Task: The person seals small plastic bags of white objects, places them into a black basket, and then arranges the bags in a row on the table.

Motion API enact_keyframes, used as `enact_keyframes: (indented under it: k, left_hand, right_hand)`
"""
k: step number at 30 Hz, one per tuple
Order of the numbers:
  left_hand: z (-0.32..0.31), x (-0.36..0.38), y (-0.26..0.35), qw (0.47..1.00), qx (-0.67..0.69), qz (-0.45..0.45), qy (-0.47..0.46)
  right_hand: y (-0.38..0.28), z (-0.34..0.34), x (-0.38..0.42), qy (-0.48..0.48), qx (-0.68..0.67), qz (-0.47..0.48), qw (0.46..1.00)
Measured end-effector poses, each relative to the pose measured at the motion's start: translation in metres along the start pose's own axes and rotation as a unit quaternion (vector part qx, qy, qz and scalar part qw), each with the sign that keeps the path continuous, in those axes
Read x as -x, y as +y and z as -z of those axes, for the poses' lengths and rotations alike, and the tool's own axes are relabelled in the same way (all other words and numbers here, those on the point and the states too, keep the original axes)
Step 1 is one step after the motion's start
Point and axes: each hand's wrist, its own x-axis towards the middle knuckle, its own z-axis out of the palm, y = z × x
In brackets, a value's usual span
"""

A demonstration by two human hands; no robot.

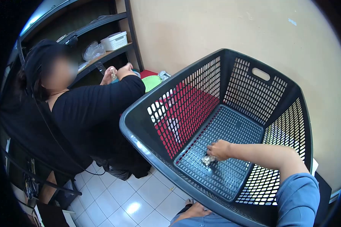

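My right hand [219, 150] reaches down inside a large dark plastic laundry basket [288, 80], fingers curled and closed around a small whitish, lumpy bunch [207, 160]. The bunch hangs out below the fingertips, close over the basket's slotted floor [235, 123]. What the bunch is made of is too small to make out. At the bottom of the view, my left hand [197, 210] is low beside the basket's near rim, next to my blue-grey clothing; its fingers are mostly hidden.
A person in black [91, 102] stands at the left, hands raised with a similar whitish bunch [113, 73]. Behind them, a dark shelf [106, 56] holds a white basket [114, 41] and a plastic bag [93, 51]. A red surface [185, 102] shows through the slots, above white floor tiles [140, 193].
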Motion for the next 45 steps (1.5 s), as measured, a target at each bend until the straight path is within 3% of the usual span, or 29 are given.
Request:
enact_keyframes:
  k: [4, 10, 12, 14, 20, 22, 24, 28, 29, 30, 33, 35, 39, 40, 42, 43, 45]
  left_hand:
    - [-0.011, 0.011, -0.013, 0.999, -0.025, 0.002, -0.034]
    - [-0.038, -0.01, -0.037, 0.978, 0.081, 0.076, -0.174]
    - [0.042, 0.001, -0.037, 0.962, 0.115, 0.103, -0.224]
    - [0.021, -0.012, -0.043, 0.94, 0.148, 0.134, -0.275]
    - [-0.064, -0.025, -0.067, 0.837, 0.22, 0.246, -0.436]
    - [-0.09, -0.04, 0.019, 0.805, 0.229, 0.274, -0.474]
    - [-0.11, -0.067, 0.106, 0.857, 0.184, 0.262, -0.405]
    - [-0.164, -0.107, 0.139, 0.882, 0.161, 0.165, -0.412]
    - [-0.176, -0.118, 0.141, 0.89, 0.194, 0.159, -0.381]
    - [-0.192, -0.133, 0.149, 0.91, 0.222, 0.094, -0.336]
    - [-0.233, -0.181, 0.169, 0.941, 0.275, -0.021, -0.196]
    - [-0.251, -0.205, 0.168, 0.951, 0.246, -0.069, -0.176]
    - [-0.269, -0.228, 0.15, 0.922, 0.291, -0.035, -0.251]
    - [-0.271, -0.229, 0.145, 0.931, 0.264, -0.013, -0.252]
    - [-0.276, -0.229, 0.135, 0.939, 0.235, 0.011, -0.249]
    - [-0.277, -0.23, 0.13, 0.945, 0.241, 0.026, -0.219]
    - [-0.277, -0.233, 0.123, 0.951, 0.243, 0.04, -0.187]
  right_hand:
    - [0.023, 0.031, 0.009, -0.006, 0.072, -0.01, 0.997]
    - [0.069, 0.146, 0.09, 0.066, 0.082, -0.197, 0.975]
    - [0.078, 0.172, 0.135, 0.115, 0.061, -0.242, 0.962]
    - [0.074, 0.188, 0.192, 0.23, 0.065, -0.244, 0.94]
    - [0.045, 0.161, 0.35, 0.28, 0.023, -0.375, 0.884]
    - [0.03, 0.134, 0.397, 0.283, 0.027, -0.393, 0.875]
    - [0.012, 0.098, 0.435, 0.282, 0.0, -0.409, 0.868]
    - [-0.035, 0.037, 0.474, 0.275, -0.171, -0.37, 0.871]
    - [-0.045, 0.02, 0.478, 0.29, -0.221, -0.337, 0.868]
    - [-0.055, 0.004, 0.479, 0.305, -0.271, -0.302, 0.862]
    - [-0.083, -0.028, 0.476, 0.305, -0.404, -0.286, 0.814]
    - [-0.094, -0.051, 0.472, 0.319, -0.407, -0.277, 0.81]
    - [-0.109, -0.098, 0.46, 0.348, -0.426, -0.285, 0.785]
    - [-0.112, -0.111, 0.456, 0.362, -0.442, -0.287, 0.769]
    - [-0.121, -0.127, 0.445, 0.463, -0.501, -0.342, 0.646]
    - [-0.124, -0.139, 0.436, 0.464, -0.501, -0.34, 0.647]
    - [-0.128, -0.166, 0.412, 0.6, -0.517, -0.384, 0.474]
